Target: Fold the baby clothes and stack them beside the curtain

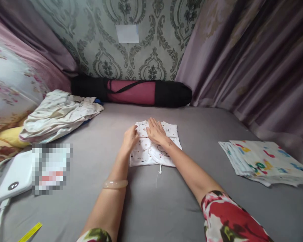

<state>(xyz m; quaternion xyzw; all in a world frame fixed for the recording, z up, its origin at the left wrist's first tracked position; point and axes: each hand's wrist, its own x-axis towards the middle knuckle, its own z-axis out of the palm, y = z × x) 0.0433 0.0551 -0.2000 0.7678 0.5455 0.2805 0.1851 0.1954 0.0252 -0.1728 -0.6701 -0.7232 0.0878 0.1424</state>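
A small white baby top (141, 156) with a tiny scattered print lies folded on the grey bed sheet (151, 205), its upper part turned down over the rest. A thin white tie string hangs from its near edge. My left hand (130, 137) is at the top's left edge, fingers curled in and closed on the fabric; the fingertips are partly hidden. Flat across the upper middle of the top lies my right hand (156, 131), fingers stretched out, pressing on the cloth and holding nothing.
Folded cloths with colourful prints (272, 161) lie at right. At left are a heap of light clothes (63, 111), a white power bank (16, 174) with a cable, a blurred-out item (52, 168) and a yellow strip (31, 232). A black-and-maroon long bag (131, 92) lies along the wall.
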